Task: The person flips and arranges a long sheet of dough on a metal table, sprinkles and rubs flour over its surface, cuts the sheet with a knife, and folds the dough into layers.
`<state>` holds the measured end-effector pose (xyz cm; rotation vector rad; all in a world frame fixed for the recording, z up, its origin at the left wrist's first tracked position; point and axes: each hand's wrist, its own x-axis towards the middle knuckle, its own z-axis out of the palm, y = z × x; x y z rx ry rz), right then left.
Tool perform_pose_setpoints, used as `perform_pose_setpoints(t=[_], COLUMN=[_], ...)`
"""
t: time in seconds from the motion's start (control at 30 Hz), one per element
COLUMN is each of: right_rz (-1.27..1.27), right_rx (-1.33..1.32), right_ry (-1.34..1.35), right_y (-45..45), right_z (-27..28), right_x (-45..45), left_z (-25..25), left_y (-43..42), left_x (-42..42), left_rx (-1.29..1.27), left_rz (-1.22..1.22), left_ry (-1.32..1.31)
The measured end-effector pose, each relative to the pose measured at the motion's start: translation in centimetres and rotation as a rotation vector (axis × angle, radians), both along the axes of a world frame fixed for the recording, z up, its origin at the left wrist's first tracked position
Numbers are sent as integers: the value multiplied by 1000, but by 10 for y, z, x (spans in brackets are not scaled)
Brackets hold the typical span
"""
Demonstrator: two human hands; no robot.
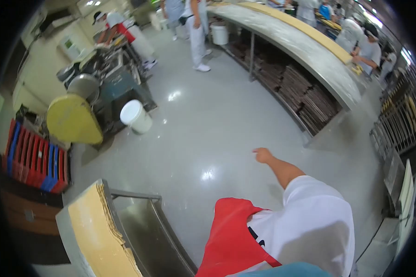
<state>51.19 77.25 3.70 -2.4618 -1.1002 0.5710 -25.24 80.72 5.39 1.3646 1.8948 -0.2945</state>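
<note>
My right hand (262, 155) is stretched out over the grey floor, touching nothing. One finger points to the left; the others look curled, and I can make out nothing in them. My left hand is not in view. Below are my white sleeve (319, 217) and red apron (231, 231). At the lower left, stacked yellow dough sheets (97, 226) lie on a metal cart (71, 237). A long work table (305, 51) with a strip of yellow dough (300, 25) stands beyond my hand.
A white bucket (136, 117) stands on the floor beside machinery and a yellow cover (71, 119). Red and blue crates (34, 157) are at the left. Metal racks (402, 117) line the right side. Several people in white work around the tables.
</note>
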Motion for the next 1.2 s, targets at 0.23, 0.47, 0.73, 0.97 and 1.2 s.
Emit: perform_pose_setpoints(t=[0.23, 0.47, 0.73, 0.97, 1.2], right_rz=[-206, -201, -480, -498, -588], right_rx=[-563, -814, -351, -434, -315], right_ry=[-134, 40, -84, 164, 196], right_y=[-326, -451, -464, -426, -474], right_z=[-33, 56, 46, 69, 31], right_x=[16, -57, 10, 43, 132], left_z=[-11, -70, -61, -35, -17], left_y=[49, -19, -124, -120, -112], left_x=[-14, 28, 102, 179, 268], left_rx=[151, 503, -11, 21, 112], left_rz=[158, -494, -694, -674, -722], left_ry=[-105, 47, -13, 43, 97])
